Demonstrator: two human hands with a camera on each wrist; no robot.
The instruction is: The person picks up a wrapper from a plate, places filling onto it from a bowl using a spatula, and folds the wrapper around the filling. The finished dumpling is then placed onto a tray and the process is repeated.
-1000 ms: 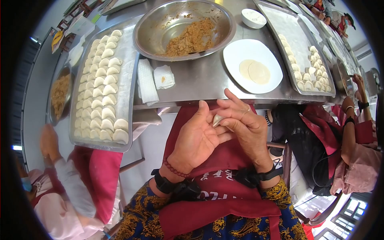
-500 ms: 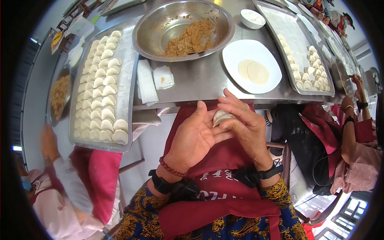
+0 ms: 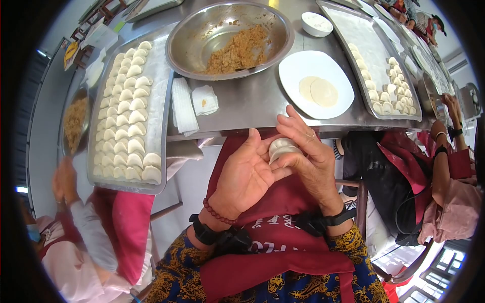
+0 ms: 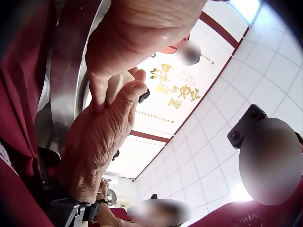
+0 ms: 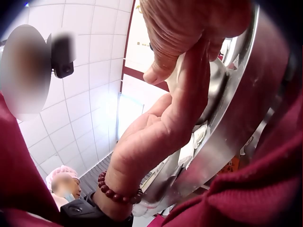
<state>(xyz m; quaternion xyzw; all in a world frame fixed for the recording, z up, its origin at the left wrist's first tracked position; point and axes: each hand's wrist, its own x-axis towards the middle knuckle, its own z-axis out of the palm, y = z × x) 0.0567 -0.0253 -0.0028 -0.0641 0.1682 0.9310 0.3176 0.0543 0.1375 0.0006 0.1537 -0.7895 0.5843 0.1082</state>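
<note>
In front of the apron, a pale dumpling (image 3: pixel 282 147) with a pleated edge lies between the two hands. My left hand (image 3: pixel 247 174) is turned palm up, its thumb stretched out and its fingers under the dumpling. The right hand (image 3: pixel 312 164) pinches the dumpling from the other side, thumb at its near edge and fingers behind it. The left wrist view shows a strip of the dumpling (image 4: pixel 118 85) between the hands; fingers cover much of it. On a white plate (image 3: pixel 290 63) beyond the right hand lie overlapping round wrappers (image 3: pixel 318 91).
A steel bowl (image 3: pixel 174 58) of brown filling (image 3: pixel 237 50) stands on the metal table. Trays with rows of dumplings flank it, one tray (image 3: pixel 160 101) left and another (image 3: pixel 353 30) right. Folded tissues (image 3: pixel 184 106) and a small white bowl (image 3: pixel 317 25) stand nearby. People sit on both sides.
The dumpling has turned between the fingers, so more of its pleated face now shows. The right fingers have lifted slightly and spread; the left palm has hardly moved.
</note>
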